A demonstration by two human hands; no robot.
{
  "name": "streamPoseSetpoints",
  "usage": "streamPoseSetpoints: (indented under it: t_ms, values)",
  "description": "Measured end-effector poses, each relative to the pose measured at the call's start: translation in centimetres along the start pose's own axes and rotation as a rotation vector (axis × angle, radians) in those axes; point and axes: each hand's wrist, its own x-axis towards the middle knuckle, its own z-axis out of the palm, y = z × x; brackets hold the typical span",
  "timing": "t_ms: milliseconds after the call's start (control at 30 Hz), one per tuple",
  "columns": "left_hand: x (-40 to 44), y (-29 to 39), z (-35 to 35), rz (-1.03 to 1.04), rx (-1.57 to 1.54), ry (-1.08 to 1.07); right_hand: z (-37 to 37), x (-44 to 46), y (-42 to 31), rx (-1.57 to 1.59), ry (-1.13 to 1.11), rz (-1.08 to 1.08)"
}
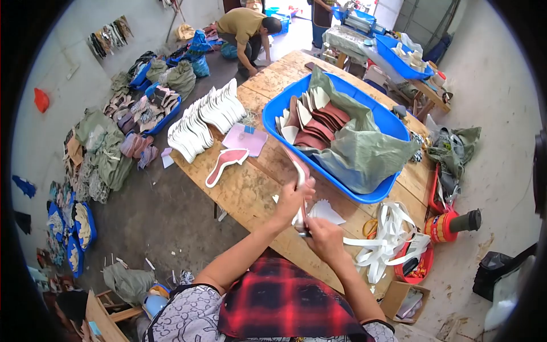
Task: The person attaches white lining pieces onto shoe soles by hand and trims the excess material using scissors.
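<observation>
My left hand (293,202) is closed round a curved pink-and-white shoe upper piece (300,167), which slants up toward the blue tub. Close below it, my right hand (327,239) is closed at the lower end of the piece. Something small and dark shows at its fingers, too unclear to name. White scraps (327,212) lie on the table beside the right hand. Left of my hands, a similar pink-and-white upper piece (227,164) rests flat near a pink pad (245,140).
The wooden table (268,208) holds a blue tub (373,198) with stacked pink pieces and green sacking. White pieces (208,121) stand in rows at the left edge. White strips (383,239) and a red basket (414,271) lie right. A person (244,31) bends beyond the table.
</observation>
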Motion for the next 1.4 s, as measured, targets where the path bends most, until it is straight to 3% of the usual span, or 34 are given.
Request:
streamPoseSetpoints:
  t_ms: [33,67,100,133,167,200,267,400,467,533,667,700,800,867,933,1000,1100,1133,1233,1333,1400]
  values:
    - [-0.3,0.7,0.0,-0.021,-0.138,-0.017,0.1,0.7,0.0,0.136,0.118,0.007]
    - [-0.7,1.6,0.0,-0.051,-0.275,-0.028,0.6,1.8,0.6,0.426,0.269,0.241]
    - [-1.3,2.4,-0.5,-0.072,-0.283,-0.19,-0.3,3.7,0.0,0.739,0.408,0.488]
    - [-2.3,2.4,0.4,-0.123,-0.397,-0.177,-2.0,4.3,1.1,0.819,0.209,0.608]
    - [-3.0,2.3,1.8,-0.165,-0.512,-0.167,-1.2,4.9,0.4,0.917,0.211,0.688]
    - [-3.2,2.0,2.6,-0.201,-0.623,-0.156,0.3,4.9,0.7,1.005,0.301,0.62]
    - [-2.7,0.2,1.0,-0.176,-0.552,-0.189,1.3,4.6,0.2,1.016,0.282,0.609]
    - [-3.0,-0.3,-0.8,-0.162,-0.598,-0.152,2.4,2.1,-2.7,0.957,0.181,0.808]
    - [-3.5,-0.6,-1.7,-0.193,-0.492,-0.098,2.4,0.7,-4.5,1.018,0.073,0.852]
    - [-3.3,-1.8,-3.1,-0.21,-0.474,-0.061,2.0,-0.6,-4.7,1.129,-0.23,0.998]
    - [-2.8,-2.4,-5.3,-0.145,-0.493,-0.057,4.4,-0.2,-2.9,1.31,-0.351,0.943]
    - [-2.3,-3.2,-5.9,-0.136,-0.542,-0.047,4.1,0.9,-3.3,1.352,-0.271,0.997]
    - [-1.8,-2.8,-6.6,-0.105,-0.603,-0.071,6.5,3.7,-1.6,1.22,0.079,0.873]
    - [-2.0,-2.1,-6.8,-0.107,-0.584,-0.134,7.6,5.7,-1.4,1.072,-0.012,0.753]
    - [-2.9,-5.5,-8.7,-0.301,-0.588,-0.04,10.4,7.3,-0.9,1.043,0.085,0.778]
    - [-3.3,-5.3,-9.5,-0.422,-0.748,0.074,12.8,7.8,-0.6,0.936,0.157,0.843]
    - [-3.7,-2.5,-11.4,-0.493,-0.334,0.091,15.3,7.7,4.4,0.922,0.271,1.119]
    - [-4.1,-3.6,-12.3,-0.444,-0.382,0.089,15.9,6.9,6.6,0.944,0.311,1.242]
    - [-3.7,-5.3,-17.3,-0.367,-0.462,0.084,19.1,2.8,10.5,0.412,0.152,0.947]
    - [-2.6,-6.0,-20.6,-0.356,-0.465,0.082,21.3,2.4,7.8,-0.04,-0.103,0.531]
    - [-2.4,-6.5,-21.8,-0.447,-0.43,0.054,22.9,2.5,7.1,-0.092,-0.195,0.531]
